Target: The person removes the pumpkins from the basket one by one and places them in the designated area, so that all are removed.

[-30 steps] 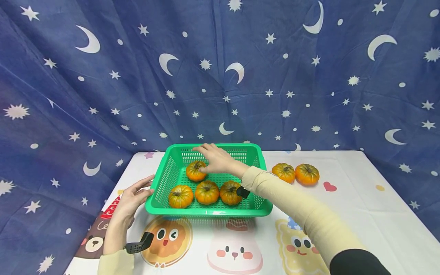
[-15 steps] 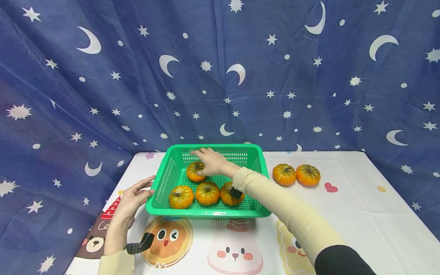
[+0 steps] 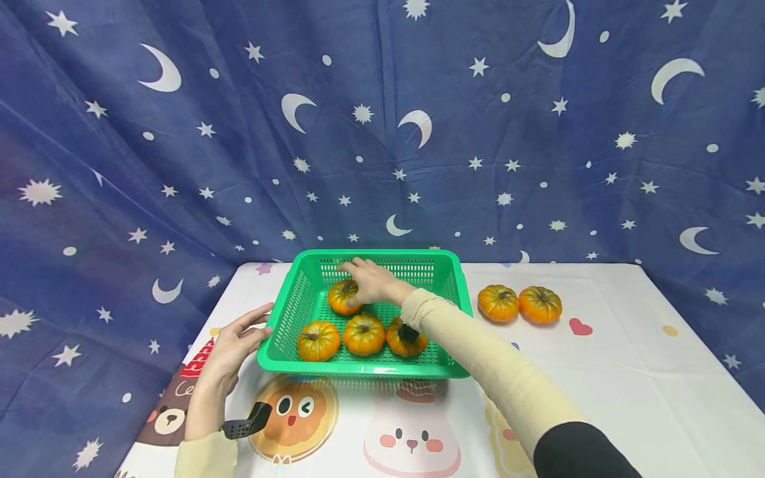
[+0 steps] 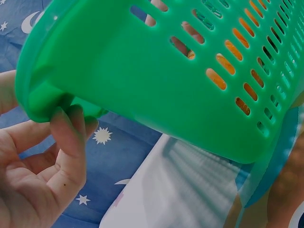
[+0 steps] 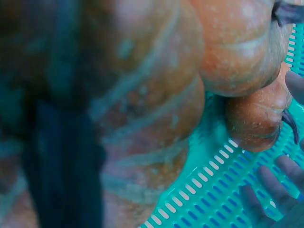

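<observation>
Four pumpkins [image 3: 365, 335] sat in the green basket [image 3: 364, 370], three along its near side from eight o'clock round to four, and a back pumpkin [image 3: 338, 297] towards ten. The person's right hand [image 3: 378, 282] was over the back pumpkin, thumb and fingers spread apart, not curled in; it hid the right flank from me, and I couldn't tell whether skin met rind. At nine o'clock the left hand [image 3: 233, 345] gripped the basket's rim, some fingers partly lost behind the lip. A black wrist camera [image 3: 409, 332] blocked part of the pumpkin at four. Seen from the right wrist, the nearest pumpkin was a dark blur, cut off at the edge; from the left wrist, only orange slivers showed through the slots. Outside the basket, at three o'clock, two more pumpkins [image 3: 499, 304] sat side by side on the white table [image 3: 615, 378]. The right sleeve [image 3: 478, 352] covered much of a printed yellow shape [image 3: 505, 441].
</observation>
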Motion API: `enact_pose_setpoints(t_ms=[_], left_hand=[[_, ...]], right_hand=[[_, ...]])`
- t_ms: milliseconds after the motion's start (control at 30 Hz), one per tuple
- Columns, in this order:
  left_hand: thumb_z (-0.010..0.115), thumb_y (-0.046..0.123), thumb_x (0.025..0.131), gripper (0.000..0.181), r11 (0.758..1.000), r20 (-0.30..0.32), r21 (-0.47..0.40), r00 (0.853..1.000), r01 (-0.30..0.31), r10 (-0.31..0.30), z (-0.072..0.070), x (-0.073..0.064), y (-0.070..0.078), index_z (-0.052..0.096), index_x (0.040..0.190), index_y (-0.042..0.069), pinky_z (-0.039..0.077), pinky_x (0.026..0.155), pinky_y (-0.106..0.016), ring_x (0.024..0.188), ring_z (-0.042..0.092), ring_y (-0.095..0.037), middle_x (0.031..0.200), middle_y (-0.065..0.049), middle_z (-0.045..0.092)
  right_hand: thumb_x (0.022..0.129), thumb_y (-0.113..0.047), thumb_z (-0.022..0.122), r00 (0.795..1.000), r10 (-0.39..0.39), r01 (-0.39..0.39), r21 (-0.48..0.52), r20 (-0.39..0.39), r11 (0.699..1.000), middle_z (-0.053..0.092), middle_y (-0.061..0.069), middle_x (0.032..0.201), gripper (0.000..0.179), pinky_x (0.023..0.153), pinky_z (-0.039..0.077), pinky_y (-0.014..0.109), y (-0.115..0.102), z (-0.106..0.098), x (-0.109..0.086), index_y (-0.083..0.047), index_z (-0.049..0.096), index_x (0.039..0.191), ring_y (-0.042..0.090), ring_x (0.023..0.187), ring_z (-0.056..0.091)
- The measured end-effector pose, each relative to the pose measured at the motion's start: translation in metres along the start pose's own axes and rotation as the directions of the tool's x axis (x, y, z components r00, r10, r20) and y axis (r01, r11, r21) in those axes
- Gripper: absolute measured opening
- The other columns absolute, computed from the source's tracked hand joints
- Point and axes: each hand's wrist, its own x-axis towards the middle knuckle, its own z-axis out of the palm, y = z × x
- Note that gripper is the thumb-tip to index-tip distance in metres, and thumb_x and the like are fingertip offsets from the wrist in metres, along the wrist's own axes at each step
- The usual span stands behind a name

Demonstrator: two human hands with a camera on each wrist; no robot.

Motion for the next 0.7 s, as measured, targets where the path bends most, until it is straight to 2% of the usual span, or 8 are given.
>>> enact_pose_setpoints(t_ms=[100, 267, 433, 700], left_hand=[[0.056, 0.014, 0.093, 0.052, 1.000, -0.002, -0.003, 1.000, 0.002, -0.002, 0.0002, -0.0001, -0.0005, 0.045, 0.144, 0.013, 0.048, 0.082, -0.015, 0.087, 0.063, 0.005, 0.132, -0.013, 0.049], [0.057, 0.014, 0.093, 0.053, 1.000, 0.000, -0.005, 1.000, 0.002, -0.002, 0.0005, 0.0002, -0.0012, 0.045, 0.144, 0.013, 0.048, 0.082, -0.015, 0.088, 0.063, 0.004, 0.133, -0.013, 0.048], [0.057, 0.015, 0.093, 0.053, 1.000, 0.008, -0.002, 1.000, -0.007, 0.007, 0.0002, -0.0004, 0.0016, 0.045, 0.144, 0.013, 0.047, 0.083, -0.016, 0.088, 0.063, 0.004, 0.132, -0.013, 0.049], [0.058, 0.016, 0.093, 0.054, 1.000, 0.010, -0.003, 1.000, -0.008, 0.008, -0.0009, -0.0015, 0.0027, 0.043, 0.145, 0.013, 0.048, 0.082, -0.016, 0.089, 0.062, 0.005, 0.134, -0.014, 0.048]], right_hand=[[0.082, -0.036, 0.074, 1.000, -0.002, 0.002, 0.004, 0.010, 1.000, 0.038, 0.007, 0.148, 0.078, 0.098, 0.046, 0.047, 0.0012, 0.0009, 0.0026, -0.023, 0.035, 0.148, 0.029, 0.130, 0.043], [0.082, -0.037, 0.074, 0.998, -0.001, 0.001, -0.002, 0.069, 1.000, 0.035, 0.009, 0.150, 0.078, 0.104, 0.042, 0.049, 0.0012, 0.0028, 0.0056, -0.023, 0.034, 0.148, 0.032, 0.134, 0.041], [0.080, -0.037, 0.076, 0.995, -0.006, 0.008, -0.027, 0.095, 1.000, 0.041, 0.008, 0.139, 0.080, 0.102, 0.043, 0.046, 0.0006, 0.0051, 0.0085, -0.023, 0.036, 0.147, 0.029, 0.125, 0.047], [0.080, -0.040, 0.076, 0.990, 0.013, -0.006, -0.049, 0.140, 0.999, 0.033, 0.012, 0.147, 0.083, 0.103, 0.043, 0.046, -0.0044, 0.0093, 0.0096, -0.023, 0.033, 0.149, 0.032, 0.130, 0.044]])
